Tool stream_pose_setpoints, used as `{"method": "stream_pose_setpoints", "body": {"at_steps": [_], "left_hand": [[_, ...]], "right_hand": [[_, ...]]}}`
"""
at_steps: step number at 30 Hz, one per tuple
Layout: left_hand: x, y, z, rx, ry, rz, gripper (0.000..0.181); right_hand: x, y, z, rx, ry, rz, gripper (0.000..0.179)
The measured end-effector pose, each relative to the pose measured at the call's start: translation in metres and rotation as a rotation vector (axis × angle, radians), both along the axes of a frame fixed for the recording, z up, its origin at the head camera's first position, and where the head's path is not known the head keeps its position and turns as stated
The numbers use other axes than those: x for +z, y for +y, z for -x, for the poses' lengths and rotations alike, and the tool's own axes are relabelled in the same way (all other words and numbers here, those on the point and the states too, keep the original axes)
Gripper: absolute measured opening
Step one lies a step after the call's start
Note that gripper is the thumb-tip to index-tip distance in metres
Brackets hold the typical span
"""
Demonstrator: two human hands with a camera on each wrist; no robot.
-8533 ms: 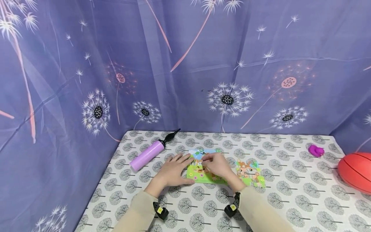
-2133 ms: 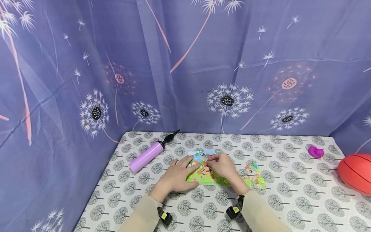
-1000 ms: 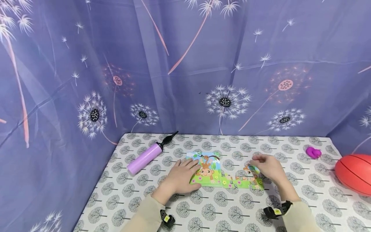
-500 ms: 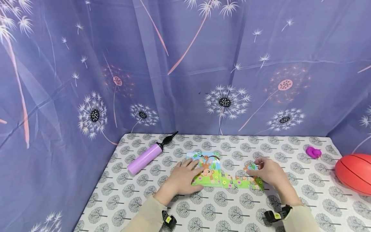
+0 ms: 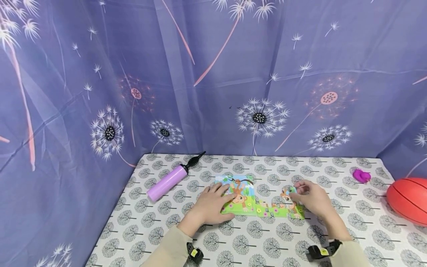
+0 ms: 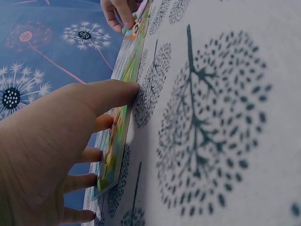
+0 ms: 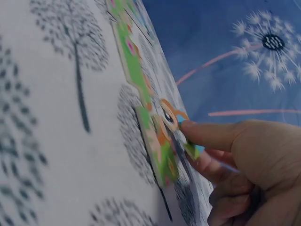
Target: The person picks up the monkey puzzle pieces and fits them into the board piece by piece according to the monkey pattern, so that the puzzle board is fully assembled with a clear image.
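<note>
A monkey jigsaw puzzle (image 5: 247, 209) lies on the table, its picture joined up. My left hand (image 5: 211, 204) rests on its left side with fingers spread; in the left wrist view the thumb (image 6: 117, 92) lies at the near edge. Just to the right is a row of green puzzle pieces (image 5: 271, 211), ending in a green corner piece (image 7: 162, 162). Over that end, my right hand (image 5: 315, 200) pinches a puzzle piece (image 7: 168, 114) showing a monkey's eye between thumb and fingers. The piece is tilted up in the right wrist view; the fingers hide part of it.
A purple hand pump (image 5: 168, 182) with a black nozzle lies at the left. Towards the right edge are a small magenta toy (image 5: 361, 175) and a red ball (image 5: 408, 200). Patterned curtains (image 5: 213, 92) hang behind the tree-print tablecloth (image 5: 227, 244).
Earlier my right hand worked over the left puzzle, where the monkey picture has filled in. It has since moved right to the other pieces and pinches one. My left hand stays at the puzzle.
</note>
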State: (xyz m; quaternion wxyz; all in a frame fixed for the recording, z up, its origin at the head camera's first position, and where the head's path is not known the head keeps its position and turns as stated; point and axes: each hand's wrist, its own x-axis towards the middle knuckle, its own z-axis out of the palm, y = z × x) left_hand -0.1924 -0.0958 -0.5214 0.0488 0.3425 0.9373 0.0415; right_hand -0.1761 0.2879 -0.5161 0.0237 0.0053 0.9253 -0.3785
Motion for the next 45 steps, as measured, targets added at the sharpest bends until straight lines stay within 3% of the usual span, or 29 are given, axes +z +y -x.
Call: {"method": "stream_pose_setpoints", "body": {"at_steps": [12,27,36,41,45], "left_hand": [[0.0,-0.001,-0.001,0.001,0.006,0.006,0.076],[-0.003,-0.003,-0.001,0.013,-0.011,0.001,0.077],[-0.002,-0.002,-0.001,0.003,0.002,0.002,0.076],[0.001,-0.001,-0.002,0.005,-0.008,-0.005,0.076],[0.001,0.0,-0.001,0.007,-0.013,0.0,0.077]], "right_hand": [[0.001,0.0,0.001,-0.002,0.047,0.061,0.039],[-0.004,-0.056,0.012,0.024,0.01,0.242,0.029],[-0.008,-0.096,0.016,0.024,-0.029,0.268,0.023],[-0.01,-0.111,0.019,0.035,-0.003,0.252,0.022],[-0.009,-0.121,0.021,0.052,-0.001,0.308,0.022]]}}
